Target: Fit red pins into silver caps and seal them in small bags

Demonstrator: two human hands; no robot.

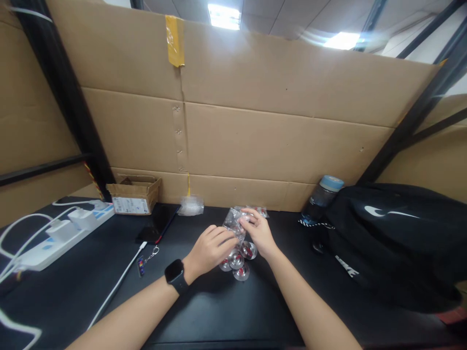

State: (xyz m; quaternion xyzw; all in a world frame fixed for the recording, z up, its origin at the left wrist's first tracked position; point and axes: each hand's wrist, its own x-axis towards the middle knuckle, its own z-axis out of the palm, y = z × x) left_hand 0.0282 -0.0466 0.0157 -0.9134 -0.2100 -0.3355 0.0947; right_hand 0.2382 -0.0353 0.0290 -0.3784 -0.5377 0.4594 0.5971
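Note:
Both hands meet over the middle of the black table around a clear plastic bag (231, 219). My right hand (260, 232) pinches the bag's upper right part between thumb and fingers. From the left, my left hand (211, 247), with a black watch (175, 275) on its wrist, has its fingers closed at the bag's lower edge; its thumb is hidden. Just below the hands lie several round, clear discs (241, 271) with red centres, some overlapping. Behind the right hand, a row of similar clear packets with red bits (262, 212) lies by the cardboard wall.
At left are a white power strip (47, 250), a small open carton (132, 205), a dark phone (160, 222), a white cable (118, 284) and a keychain (141, 266). A crumpled plastic wrapper (191, 205) lies at the back. At right stand a bottle (321, 199) and a black bag (397, 248).

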